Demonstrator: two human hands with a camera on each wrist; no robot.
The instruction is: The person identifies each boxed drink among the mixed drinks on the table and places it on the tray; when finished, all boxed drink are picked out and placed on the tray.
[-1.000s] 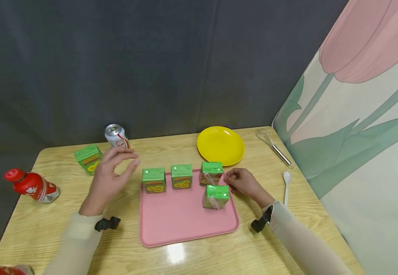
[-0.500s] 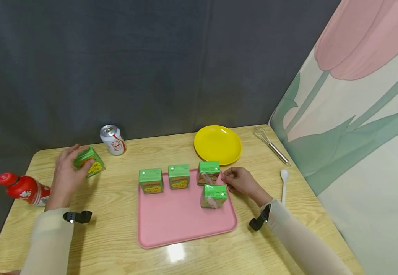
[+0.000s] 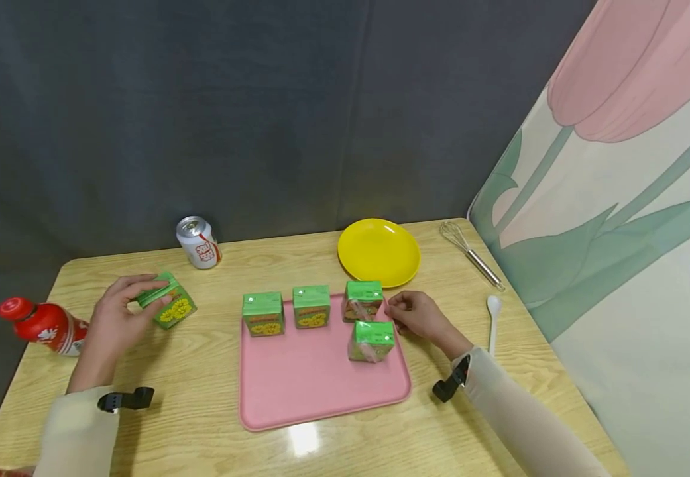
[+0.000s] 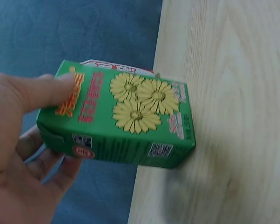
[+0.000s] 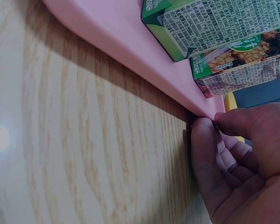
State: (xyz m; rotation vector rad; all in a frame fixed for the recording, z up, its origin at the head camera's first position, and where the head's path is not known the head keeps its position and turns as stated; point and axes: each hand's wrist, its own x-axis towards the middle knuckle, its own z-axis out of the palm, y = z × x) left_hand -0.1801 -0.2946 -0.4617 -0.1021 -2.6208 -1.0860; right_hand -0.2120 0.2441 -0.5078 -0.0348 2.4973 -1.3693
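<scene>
My left hand (image 3: 119, 318) grips a green drink carton (image 3: 176, 306) with yellow flowers by its upper end. In the left wrist view the thumb lies over the front of that carton (image 4: 130, 107), other fingers behind it; the carton is tilted. With thumb and forefinger my right hand (image 3: 421, 315) pinches the far right rim of a pink tray (image 3: 315, 391). Two flower-printed cartons, a left one (image 3: 264, 315) and a middle one (image 3: 311, 307), stand along the tray's far side. Two more green cartons, a rear one (image 3: 362, 301) and a front one (image 3: 371, 341), stand at its right.
A red bottle (image 3: 46, 324) stands to the left of my left hand. Behind the held carton is a white can (image 3: 199, 242). A yellow plate (image 3: 378, 252) lies behind the tray. A whisk (image 3: 472, 257) and a white spoon (image 3: 493, 321) lie at the right. A dark curtain (image 3: 249, 119) hangs behind the table.
My left hand has moved left to the carton and taken hold of it; the carton has shifted slightly right and nearer. My right hand has stayed at the tray's rim.
</scene>
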